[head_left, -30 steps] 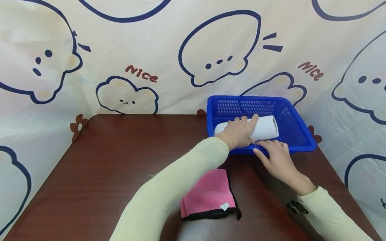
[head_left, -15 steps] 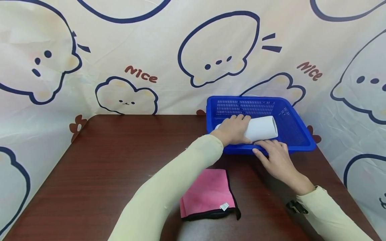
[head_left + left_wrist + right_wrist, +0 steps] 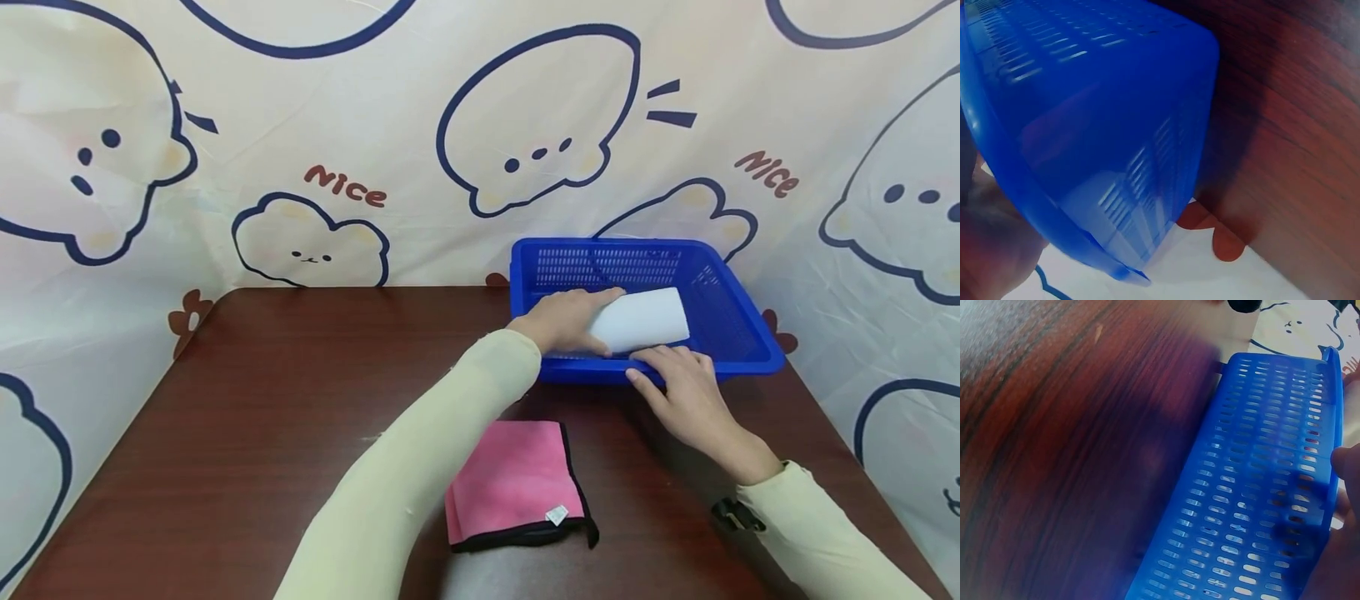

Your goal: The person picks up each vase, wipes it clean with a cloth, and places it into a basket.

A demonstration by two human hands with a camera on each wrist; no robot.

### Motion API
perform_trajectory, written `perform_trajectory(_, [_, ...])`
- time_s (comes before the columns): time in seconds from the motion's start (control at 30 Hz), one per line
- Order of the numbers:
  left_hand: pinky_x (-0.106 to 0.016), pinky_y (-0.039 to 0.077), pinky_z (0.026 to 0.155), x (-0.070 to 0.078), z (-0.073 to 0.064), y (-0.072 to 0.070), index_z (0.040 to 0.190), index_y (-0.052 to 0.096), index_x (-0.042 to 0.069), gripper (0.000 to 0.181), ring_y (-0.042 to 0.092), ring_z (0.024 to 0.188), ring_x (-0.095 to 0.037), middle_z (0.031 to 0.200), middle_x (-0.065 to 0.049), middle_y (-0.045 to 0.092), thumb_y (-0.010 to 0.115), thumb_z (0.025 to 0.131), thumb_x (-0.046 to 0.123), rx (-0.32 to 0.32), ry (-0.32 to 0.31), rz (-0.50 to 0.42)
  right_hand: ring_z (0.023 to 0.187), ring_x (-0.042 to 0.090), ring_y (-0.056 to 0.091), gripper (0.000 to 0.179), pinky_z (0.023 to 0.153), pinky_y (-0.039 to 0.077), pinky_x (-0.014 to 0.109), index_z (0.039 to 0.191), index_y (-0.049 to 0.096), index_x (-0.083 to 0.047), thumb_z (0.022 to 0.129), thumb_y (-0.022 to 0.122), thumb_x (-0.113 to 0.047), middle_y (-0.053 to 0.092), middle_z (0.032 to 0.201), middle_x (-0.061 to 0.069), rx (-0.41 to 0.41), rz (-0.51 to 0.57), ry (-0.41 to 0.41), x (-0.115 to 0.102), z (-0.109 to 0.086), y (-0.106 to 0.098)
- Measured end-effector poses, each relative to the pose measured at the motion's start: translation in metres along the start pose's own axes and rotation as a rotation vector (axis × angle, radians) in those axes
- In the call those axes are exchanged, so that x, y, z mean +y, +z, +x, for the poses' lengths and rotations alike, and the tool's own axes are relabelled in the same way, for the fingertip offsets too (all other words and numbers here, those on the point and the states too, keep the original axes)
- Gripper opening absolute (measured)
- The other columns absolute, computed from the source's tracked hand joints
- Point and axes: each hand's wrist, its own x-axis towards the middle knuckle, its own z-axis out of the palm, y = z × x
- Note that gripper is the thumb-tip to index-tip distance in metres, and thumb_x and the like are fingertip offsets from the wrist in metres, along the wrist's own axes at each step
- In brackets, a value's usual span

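Observation:
A white cylinder (image 3: 647,321) with a rounded look lies on its side in the blue plastic basket (image 3: 750,367). My left hand (image 3: 564,321) holds its left end, thumb on the near side and fingers over the far side; that end is hidden under the hand. At the basket's near rim, my right hand (image 3: 690,404) grips with the fingers over the edge and the thumb outside. The left wrist view has the basket's slotted side (image 3: 1085,125) and a blurred part of the hand (image 3: 997,244). In the right wrist view, a thumb (image 3: 1349,465) touches the rim.
A folded pink cloth (image 3: 517,475) with black edging and a small white tag lies in front of the basket on the brown wooden table (image 3: 300,400). Behind and beside the table hangs a pale printed curtain (image 3: 420,108), close to the basket's back.
My left hand has slid left along the white cylinder to its left end, and the cylinder's right end face shows less. My right hand stays on the rim; basket and cloth keep their places.

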Motion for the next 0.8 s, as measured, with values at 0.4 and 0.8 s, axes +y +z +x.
perform_trajectory(0.4, [-0.042,0.049,0.110,0.006,0.003,0.009,0.153,0.041,0.032,0.071,0.058,0.125,-0.018,0.146,0.003,0.058,0.067,0.091,0.054,-0.010,-0.018,0.177,0.114,0.040,0.056,0.030,0.095,0.033,0.061,0.122,0.067,-0.003,0.102,0.061,-0.024,0.070,0.120,0.019,0.004,0.008,-0.013,-0.005,0.002,-0.003])
perform_trajectory(0.8, [-0.037,0.046,0.112,0.003,0.000,0.011,0.150,0.048,0.027,0.065,0.057,0.125,-0.017,0.146,0.003,0.058,0.069,0.093,0.049,-0.045,-0.011,0.080,0.116,0.041,0.054,0.031,0.097,0.033,0.062,0.123,0.066,-0.002,0.102,0.061,-0.024,0.069,0.121,0.020,-0.038,0.003,0.020,-0.003,0.000,-0.005])
